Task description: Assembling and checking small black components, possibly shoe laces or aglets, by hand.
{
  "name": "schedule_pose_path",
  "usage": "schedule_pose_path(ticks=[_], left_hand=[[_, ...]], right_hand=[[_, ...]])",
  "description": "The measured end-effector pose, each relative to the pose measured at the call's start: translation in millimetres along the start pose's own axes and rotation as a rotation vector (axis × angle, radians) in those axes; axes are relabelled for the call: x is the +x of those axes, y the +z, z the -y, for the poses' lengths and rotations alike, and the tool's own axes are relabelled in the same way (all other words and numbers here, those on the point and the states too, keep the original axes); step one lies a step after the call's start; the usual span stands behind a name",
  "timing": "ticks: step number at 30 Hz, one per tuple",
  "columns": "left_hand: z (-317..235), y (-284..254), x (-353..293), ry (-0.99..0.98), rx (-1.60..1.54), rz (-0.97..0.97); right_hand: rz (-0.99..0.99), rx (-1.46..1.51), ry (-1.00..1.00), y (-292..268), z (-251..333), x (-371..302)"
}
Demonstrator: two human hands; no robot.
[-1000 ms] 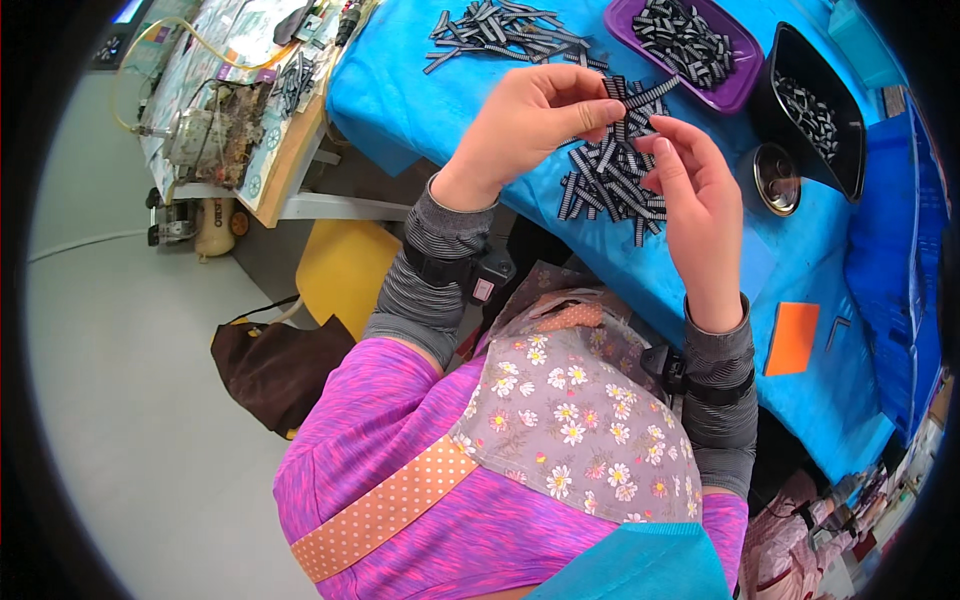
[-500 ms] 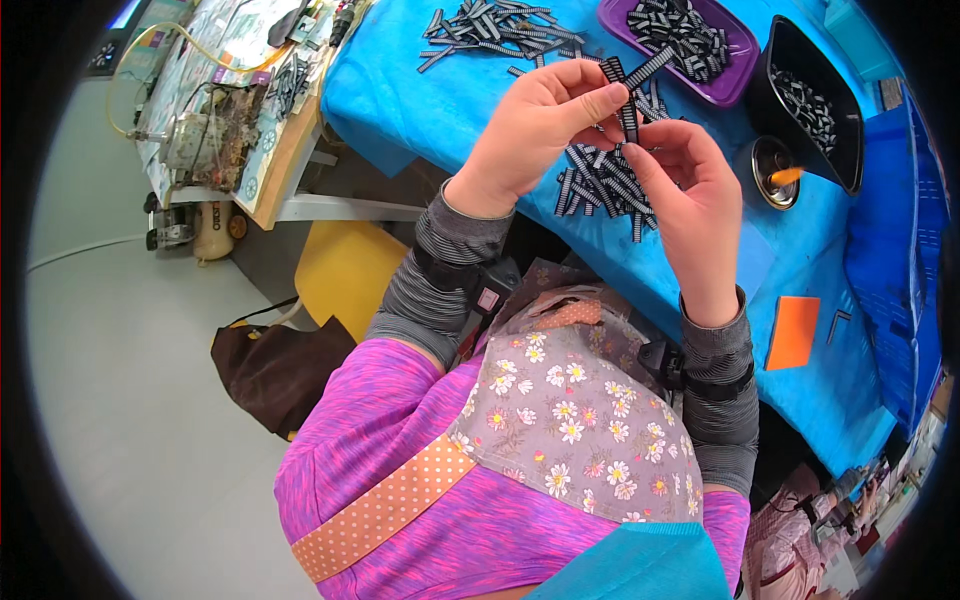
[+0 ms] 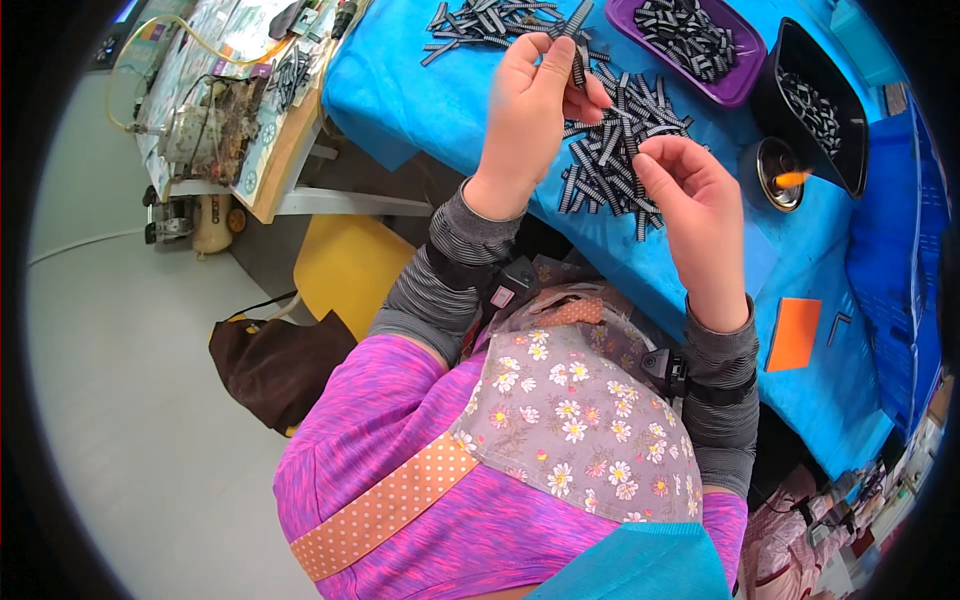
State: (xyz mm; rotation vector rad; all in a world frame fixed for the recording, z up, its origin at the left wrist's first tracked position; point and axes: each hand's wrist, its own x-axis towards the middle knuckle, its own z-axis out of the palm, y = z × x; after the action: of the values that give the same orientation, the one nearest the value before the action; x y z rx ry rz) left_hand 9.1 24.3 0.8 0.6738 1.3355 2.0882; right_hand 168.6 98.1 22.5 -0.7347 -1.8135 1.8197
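Raised over the blue-covered table (image 3: 440,130), my left hand (image 3: 530,115) pinches a black-and-white striped ribbon strip (image 3: 575,20) between thumb and fingers. Lower and to the right, my right hand (image 3: 695,205) has its thumb and forefinger brought together. Whether a strip is between those fingertips is hard to tell against the ribbon pile behind. That pile of short striped ribbon pieces (image 3: 600,180) lies under and between my hands. Another heap of ribbon strips (image 3: 480,25) is at the far left of the table.
A purple tray (image 3: 735,95) and a black bin (image 3: 850,150), both with ribbon pieces, stand at far right. Near them an orange flame (image 3: 790,180) burns at a round metal tin (image 3: 765,160). An orange card (image 3: 793,335) and a hex key (image 3: 838,325) lie at right.
My hands, close together before at the crossed ribbon strips, have drawn apart. The left hand went up and left with a strip; the right stayed near its place.
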Motion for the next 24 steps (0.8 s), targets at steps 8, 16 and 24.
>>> schedule_pose_path(ticks=[8,16,24], left_hand=[[-4.7,6.7,-9.8,-0.198,0.008,0.326],[0.8,4.4,-6.5,-0.364,-0.056,0.409],[0.6,6.4,-7.3,-0.408,-0.162,0.383]], right_hand=[[0.052,0.476,0.127,-11.7,-2.8,7.6],[0.045,0.537,0.164,-16.2,-3.1,7.5],[0.031,0.525,0.144,-14.9,-2.3,8.1]])
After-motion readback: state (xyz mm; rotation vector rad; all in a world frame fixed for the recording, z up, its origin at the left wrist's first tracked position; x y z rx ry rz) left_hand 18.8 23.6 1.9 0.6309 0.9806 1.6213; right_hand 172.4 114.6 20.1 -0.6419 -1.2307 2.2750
